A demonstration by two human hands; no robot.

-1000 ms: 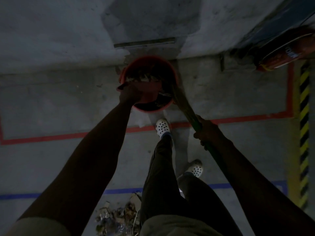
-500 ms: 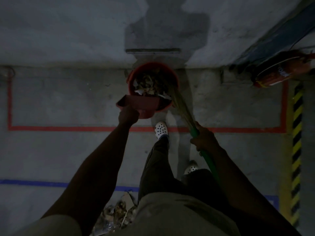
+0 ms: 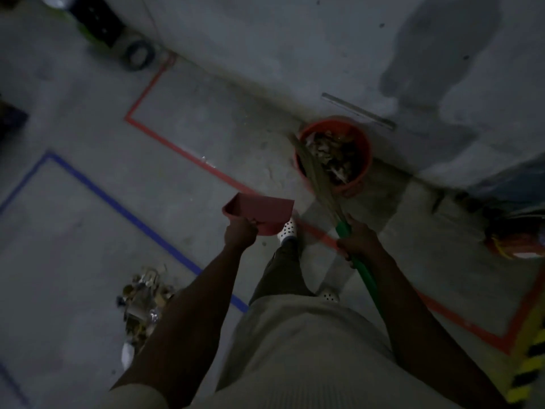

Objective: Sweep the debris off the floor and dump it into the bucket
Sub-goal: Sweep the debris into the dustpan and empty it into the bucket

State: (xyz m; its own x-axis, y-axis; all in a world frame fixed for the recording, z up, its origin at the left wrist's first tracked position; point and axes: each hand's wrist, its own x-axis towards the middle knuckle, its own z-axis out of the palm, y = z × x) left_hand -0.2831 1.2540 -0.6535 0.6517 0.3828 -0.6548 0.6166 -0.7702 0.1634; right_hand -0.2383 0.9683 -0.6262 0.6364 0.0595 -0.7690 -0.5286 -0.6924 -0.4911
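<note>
An orange bucket [image 3: 362,149] stands on the concrete floor against the wall, holding scraps of debris. My left hand [image 3: 239,235] grips the handle of a dark red dustpan [image 3: 261,212], held in the air to the lower left of the bucket. My right hand [image 3: 355,242] grips the green handle of a broom [image 3: 317,172], whose straw bristles lie across the bucket's left rim. A pile of debris [image 3: 143,302] lies on the floor at the lower left, beside my left forearm.
Red tape [image 3: 188,154] and blue tape [image 3: 124,206] mark rectangles on the floor. A red object [image 3: 514,246] lies at the right by yellow-black hazard striping [image 3: 528,364]. A dark crate and a coil [image 3: 138,54] sit at the top left. My white clogs [image 3: 287,228] stand below the bucket.
The dustpan has been pulled away from the bucket's rim, down and to the left. The view has swung left, bringing the debris pile and the blue tape more into sight.
</note>
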